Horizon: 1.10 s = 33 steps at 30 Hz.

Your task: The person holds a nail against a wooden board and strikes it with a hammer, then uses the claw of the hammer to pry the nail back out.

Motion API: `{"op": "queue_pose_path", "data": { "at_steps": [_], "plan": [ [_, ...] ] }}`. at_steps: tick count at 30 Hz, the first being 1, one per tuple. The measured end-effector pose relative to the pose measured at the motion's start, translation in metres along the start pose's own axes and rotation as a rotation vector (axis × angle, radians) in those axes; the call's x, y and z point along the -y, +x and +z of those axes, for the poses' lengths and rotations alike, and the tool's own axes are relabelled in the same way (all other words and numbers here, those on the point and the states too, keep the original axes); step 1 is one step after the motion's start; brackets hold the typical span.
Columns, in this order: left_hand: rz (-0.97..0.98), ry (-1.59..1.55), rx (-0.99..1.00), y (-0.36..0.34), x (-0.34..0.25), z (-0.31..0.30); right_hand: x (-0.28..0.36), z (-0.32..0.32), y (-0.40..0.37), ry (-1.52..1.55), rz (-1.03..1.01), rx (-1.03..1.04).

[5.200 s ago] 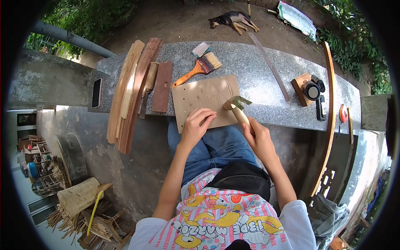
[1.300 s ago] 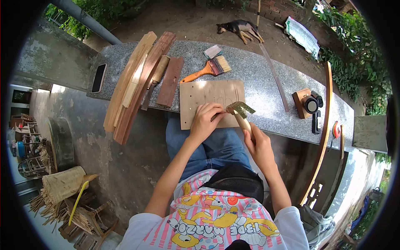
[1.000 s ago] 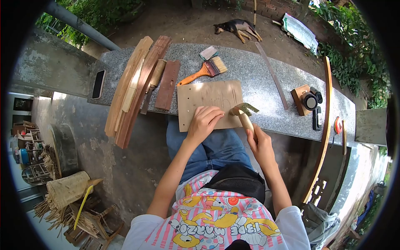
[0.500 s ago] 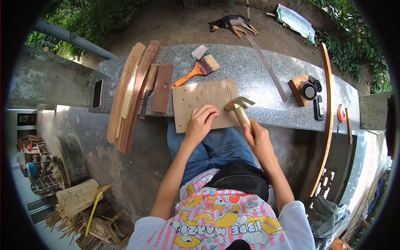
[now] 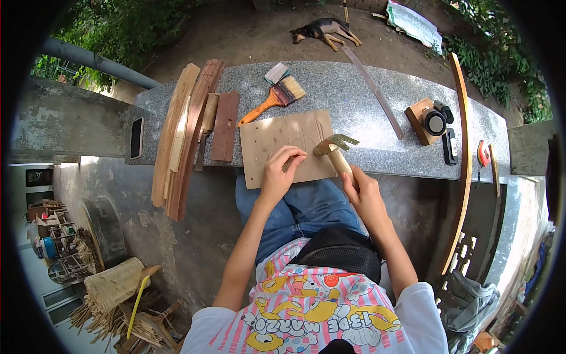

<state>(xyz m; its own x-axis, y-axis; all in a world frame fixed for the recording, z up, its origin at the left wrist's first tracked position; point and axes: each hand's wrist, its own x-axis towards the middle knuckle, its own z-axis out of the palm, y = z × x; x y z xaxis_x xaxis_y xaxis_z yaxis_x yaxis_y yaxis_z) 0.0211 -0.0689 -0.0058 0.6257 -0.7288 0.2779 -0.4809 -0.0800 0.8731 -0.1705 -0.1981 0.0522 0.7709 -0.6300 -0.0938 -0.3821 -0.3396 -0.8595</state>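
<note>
A thin brown wooden board (image 5: 288, 133) lies on the front edge of the granite bench and over my lap, with a few small dark holes along its left side. My right hand (image 5: 364, 192) is wrapped round the wooden handle of a claw hammer (image 5: 340, 159). The hammer's head hovers over or rests on the board's right part, claw pointing right; contact cannot be made out. Over the board's lower middle, my left hand (image 5: 279, 175) is closed in a pinch, fingertips close to the hammer head. Whatever sits between those fingertips is too small to see.
On the granite bench (image 5: 348, 88) lie wooden strips (image 5: 196, 127), a chisel (image 5: 208, 118), a reddish block (image 5: 225, 127), a paintbrush (image 5: 274, 100), a metal ruler (image 5: 377, 94), a tape measure (image 5: 435, 122) and a phone (image 5: 137, 138). A long curved strip (image 5: 464, 147) crosses the right end. A dog (image 5: 327, 30) lies beyond.
The view has shifted a little, so the bench items appear slightly further left. Both hands keep nearly the same pose, and the hammer head sits slightly further left in view.
</note>
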Motion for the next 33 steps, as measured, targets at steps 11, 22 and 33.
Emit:
{"op": "queue_pose_path", "data": {
  "at_steps": [11, 22, 33],
  "plan": [
    [0.043, 0.092, 0.014, -0.0023, 0.0042, -0.0015, -0.0030, 0.0017, 0.0004, 0.022, 0.033, 0.004],
    [0.082, 0.134, 0.006, -0.0019, 0.0017, -0.0015, -0.0003, 0.0006, 0.0003, 0.017, 0.034, 0.005],
    [0.093, 0.145, 0.010, -0.0016, 0.0017, -0.0018, -0.0024, 0.0015, 0.0002, 0.003, 0.033, 0.003]
  ]
}}
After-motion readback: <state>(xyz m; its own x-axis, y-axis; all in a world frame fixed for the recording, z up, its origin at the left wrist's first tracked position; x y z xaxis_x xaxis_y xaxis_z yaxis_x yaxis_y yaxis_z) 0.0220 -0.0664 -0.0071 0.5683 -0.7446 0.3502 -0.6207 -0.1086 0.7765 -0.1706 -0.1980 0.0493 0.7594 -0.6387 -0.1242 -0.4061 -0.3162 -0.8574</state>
